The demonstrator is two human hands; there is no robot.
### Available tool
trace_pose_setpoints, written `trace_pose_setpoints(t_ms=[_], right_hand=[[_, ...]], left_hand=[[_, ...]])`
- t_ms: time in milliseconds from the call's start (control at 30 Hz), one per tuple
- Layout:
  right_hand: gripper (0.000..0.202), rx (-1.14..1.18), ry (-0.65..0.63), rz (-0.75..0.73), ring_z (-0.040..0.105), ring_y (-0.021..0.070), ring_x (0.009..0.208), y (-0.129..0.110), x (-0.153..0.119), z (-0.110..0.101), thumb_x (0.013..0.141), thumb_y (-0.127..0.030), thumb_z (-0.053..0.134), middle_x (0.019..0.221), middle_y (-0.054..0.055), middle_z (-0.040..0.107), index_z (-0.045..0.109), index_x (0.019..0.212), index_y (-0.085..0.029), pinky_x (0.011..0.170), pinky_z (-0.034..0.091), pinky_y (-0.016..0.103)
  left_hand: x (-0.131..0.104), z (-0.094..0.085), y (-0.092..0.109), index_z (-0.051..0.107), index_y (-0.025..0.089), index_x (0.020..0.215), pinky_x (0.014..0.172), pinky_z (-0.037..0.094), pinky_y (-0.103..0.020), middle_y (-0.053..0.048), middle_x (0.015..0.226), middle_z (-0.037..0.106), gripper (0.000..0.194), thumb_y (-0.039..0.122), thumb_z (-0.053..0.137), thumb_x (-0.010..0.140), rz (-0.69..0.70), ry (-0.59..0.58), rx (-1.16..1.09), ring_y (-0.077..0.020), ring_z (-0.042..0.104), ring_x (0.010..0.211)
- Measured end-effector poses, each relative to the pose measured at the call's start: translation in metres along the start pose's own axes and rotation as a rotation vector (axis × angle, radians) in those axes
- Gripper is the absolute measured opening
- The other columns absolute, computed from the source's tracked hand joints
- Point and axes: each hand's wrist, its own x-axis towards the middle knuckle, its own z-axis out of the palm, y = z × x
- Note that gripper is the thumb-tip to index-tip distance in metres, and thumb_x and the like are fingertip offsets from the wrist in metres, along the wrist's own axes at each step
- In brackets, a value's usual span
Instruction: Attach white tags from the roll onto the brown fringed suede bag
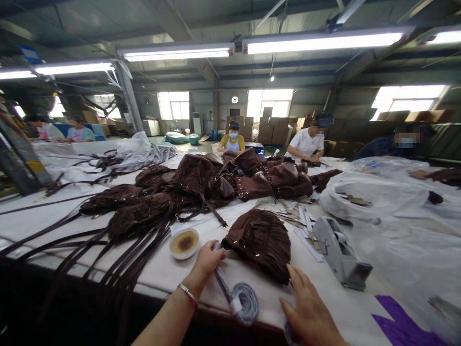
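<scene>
A dark brown fringed bag (259, 242) lies on the white table, right in front of me. At its left edge my left hand (210, 257) is closed, pinching the end of a grey wrapped strap. The strap runs down to a coil (245, 302) with a white band near the table's front edge. My right hand (306, 302) has its thumb and fingers apart beside the bag's lower right edge, fingertips at the fringe. Left of the bag stands a round white dish (184, 243) with a brown stain inside.
Behind lies a large pile of brown bags (216, 178), with long straps hanging over the front edge at left. A grey tape dispenser (340, 252), paper strips, clear plastic (382, 192) and purple material (403, 319) are at right. Several people sit around the table.
</scene>
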Motion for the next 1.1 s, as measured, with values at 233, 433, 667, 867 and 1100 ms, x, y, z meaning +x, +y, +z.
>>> trace_pose_setpoints(t_ms=[233, 433, 667, 867, 1100], right_hand=[[0.059, -0.143, -0.060, -0.237, 0.063, 0.0266, 0.111, 0.037, 0.064, -0.035, 0.079, -0.002, 0.036, 0.119, 0.010, 0.070, 0.065, 0.126, -0.023, 0.097, 0.048, 0.044], [0.041, -0.086, 0.136, -0.270, 0.061, 0.0274, 0.113, 0.028, 0.100, -0.038, 0.081, -0.011, 0.047, 0.120, 0.011, 0.068, 0.072, 0.112, -0.021, 0.102, 0.045, 0.047], [0.032, 0.281, 0.137, -0.224, 0.064, 0.0240, 0.109, -0.022, 0.121, -0.008, 0.083, -0.018, 0.046, 0.112, 0.010, 0.070, 0.071, 0.103, -0.018, 0.101, 0.049, 0.044], [0.033, 0.348, 0.101, -0.129, 0.067, 0.0247, 0.103, -0.027, 0.139, -0.003, 0.082, -0.021, 0.048, 0.107, 0.010, 0.072, 0.071, 0.105, -0.017, 0.095, 0.052, 0.041], [0.042, 0.256, 0.014, -0.127, 0.068, 0.0259, 0.100, -0.059, 0.171, 0.009, 0.077, -0.021, 0.057, 0.107, 0.011, 0.073, 0.067, 0.117, -0.016, 0.091, 0.051, 0.039]], left_hand=[[0.024, -0.001, 0.043, 0.070, 0.021, 0.098, 0.102, 0.041, -0.036, -0.009, 0.107, 0.069, 0.023, 0.016, 0.064, 0.077, 0.605, -0.030, 0.457, -0.0252, 0.060, 0.106], [0.016, 0.025, 0.054, 0.069, 0.022, 0.100, 0.105, 0.038, -0.043, -0.012, 0.112, 0.064, 0.021, 0.017, 0.062, 0.080, 0.825, -0.065, 0.532, -0.0290, 0.053, 0.112], [0.028, 0.091, 0.058, 0.066, 0.019, 0.108, 0.103, 0.041, -0.045, -0.015, 0.116, 0.062, 0.031, 0.019, 0.065, 0.077, 0.785, -0.194, 0.572, -0.0318, 0.055, 0.111], [0.041, 0.089, 0.040, 0.069, 0.021, 0.086, 0.096, 0.044, -0.042, -0.010, 0.093, 0.069, 0.016, 0.013, 0.064, 0.073, 0.607, -0.224, 0.482, -0.0288, 0.062, 0.097], [0.040, 0.085, 0.026, 0.063, 0.018, 0.074, 0.055, 0.047, -0.027, -0.001, 0.057, 0.060, 0.013, 0.024, 0.055, 0.082, 0.287, -0.113, 0.206, -0.0159, 0.058, 0.053]])
